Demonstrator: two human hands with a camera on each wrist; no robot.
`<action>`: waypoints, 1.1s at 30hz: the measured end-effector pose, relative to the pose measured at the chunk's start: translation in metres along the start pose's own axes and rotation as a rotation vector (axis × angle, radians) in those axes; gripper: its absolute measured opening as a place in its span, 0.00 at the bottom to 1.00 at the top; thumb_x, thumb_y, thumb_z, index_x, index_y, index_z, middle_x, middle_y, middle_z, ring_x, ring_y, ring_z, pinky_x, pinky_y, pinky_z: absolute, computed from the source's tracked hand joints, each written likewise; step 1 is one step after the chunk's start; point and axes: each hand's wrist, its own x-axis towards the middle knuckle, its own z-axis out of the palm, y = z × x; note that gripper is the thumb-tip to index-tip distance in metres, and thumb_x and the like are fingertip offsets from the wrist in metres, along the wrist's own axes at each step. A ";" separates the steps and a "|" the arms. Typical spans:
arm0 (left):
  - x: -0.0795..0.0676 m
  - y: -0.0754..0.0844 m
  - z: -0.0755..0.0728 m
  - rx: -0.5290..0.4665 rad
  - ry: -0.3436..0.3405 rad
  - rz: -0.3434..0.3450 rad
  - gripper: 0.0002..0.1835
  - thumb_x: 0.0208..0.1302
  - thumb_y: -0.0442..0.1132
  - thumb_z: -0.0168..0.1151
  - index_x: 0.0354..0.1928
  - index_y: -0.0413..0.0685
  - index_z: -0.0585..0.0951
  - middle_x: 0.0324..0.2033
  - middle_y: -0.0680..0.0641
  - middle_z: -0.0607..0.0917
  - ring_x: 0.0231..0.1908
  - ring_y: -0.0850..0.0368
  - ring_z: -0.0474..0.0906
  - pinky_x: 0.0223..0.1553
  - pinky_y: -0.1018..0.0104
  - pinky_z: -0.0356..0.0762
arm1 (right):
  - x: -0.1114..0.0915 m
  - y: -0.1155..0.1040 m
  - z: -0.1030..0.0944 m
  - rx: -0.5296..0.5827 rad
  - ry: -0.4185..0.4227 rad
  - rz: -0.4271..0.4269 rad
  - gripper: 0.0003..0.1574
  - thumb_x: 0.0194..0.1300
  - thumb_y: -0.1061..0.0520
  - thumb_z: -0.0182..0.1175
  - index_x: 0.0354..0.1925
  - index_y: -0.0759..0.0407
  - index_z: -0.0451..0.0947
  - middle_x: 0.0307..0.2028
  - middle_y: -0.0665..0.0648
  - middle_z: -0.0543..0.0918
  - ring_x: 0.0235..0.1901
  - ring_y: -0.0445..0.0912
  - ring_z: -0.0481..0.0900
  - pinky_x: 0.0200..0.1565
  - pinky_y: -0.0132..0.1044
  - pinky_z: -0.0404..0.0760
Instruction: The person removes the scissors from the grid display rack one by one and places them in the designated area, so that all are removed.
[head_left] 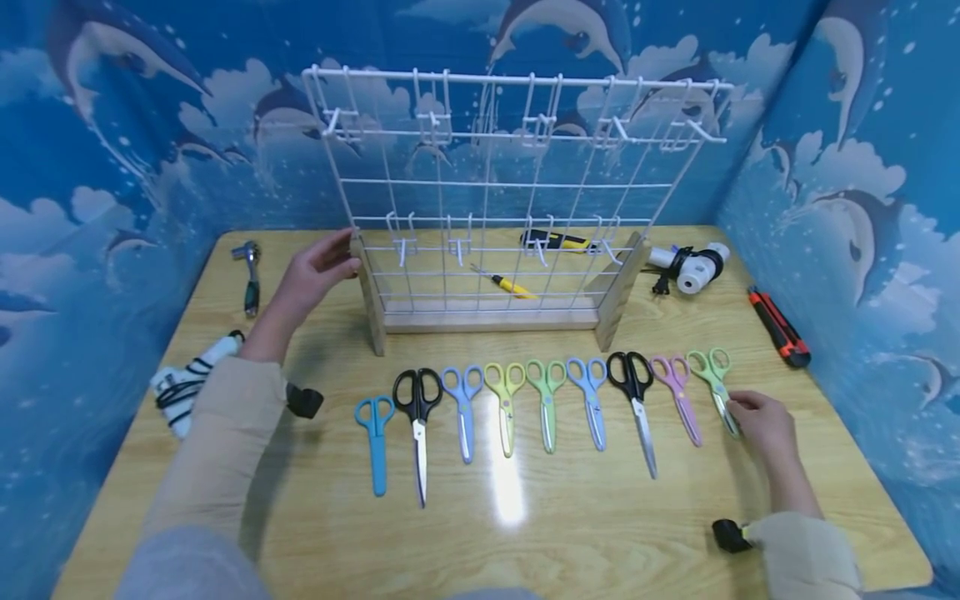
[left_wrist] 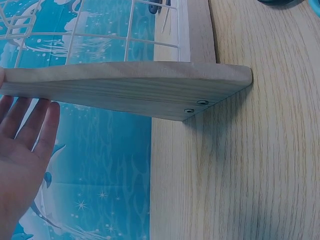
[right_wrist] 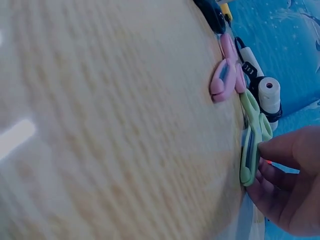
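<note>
In the head view, my left hand (head_left: 322,268) is at the upper end of the left wooden side panel (head_left: 369,300) of a white wire grid rack (head_left: 487,182). Its fingers are nearly straight, with the fingertips right at the panel's edge; the left wrist view shows this panel (left_wrist: 125,85) from outside. My right hand (head_left: 767,429) pinches the blade end of green scissors (head_left: 712,372), the rightmost of a row lying on the table. In the right wrist view, thumb and fingers meet the green scissors (right_wrist: 251,145) along their side. Pink scissors (head_left: 678,392) lie just left.
Several scissors, among them black-handled scissors (head_left: 419,400), continue the row leftward. White hooks (head_left: 543,125) hang on the grid. Around the rack lie a ratchet (head_left: 252,279), a corded white bundle (head_left: 183,387), a yellow screwdriver (head_left: 512,287), a corded white tool (head_left: 697,268) and a red-black cutter (head_left: 778,325).
</note>
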 end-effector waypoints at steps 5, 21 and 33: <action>0.000 0.000 0.000 -0.001 0.001 0.004 0.30 0.55 0.48 0.54 0.61 0.60 0.58 0.59 0.45 0.63 0.56 0.52 0.61 0.51 0.60 0.68 | -0.004 -0.002 0.003 -0.031 0.005 -0.005 0.24 0.61 0.53 0.47 0.48 0.70 0.69 0.40 0.69 0.75 0.38 0.57 0.70 0.32 0.43 0.68; 0.009 -0.015 -0.003 -0.071 -0.018 0.034 0.31 0.52 0.51 0.57 0.59 0.65 0.60 0.57 0.48 0.65 0.55 0.56 0.63 0.50 0.62 0.69 | -0.006 -0.005 0.003 -0.115 0.001 -0.035 0.22 0.59 0.55 0.46 0.48 0.68 0.69 0.38 0.68 0.74 0.36 0.57 0.71 0.31 0.46 0.68; -0.008 0.009 0.002 0.163 0.006 0.038 0.31 0.57 0.50 0.51 0.62 0.60 0.54 0.59 0.45 0.61 0.55 0.49 0.62 0.52 0.58 0.66 | 0.015 -0.024 -0.005 -0.051 0.117 -0.060 0.29 0.62 0.46 0.40 0.50 0.67 0.67 0.40 0.66 0.73 0.36 0.55 0.71 0.27 0.41 0.68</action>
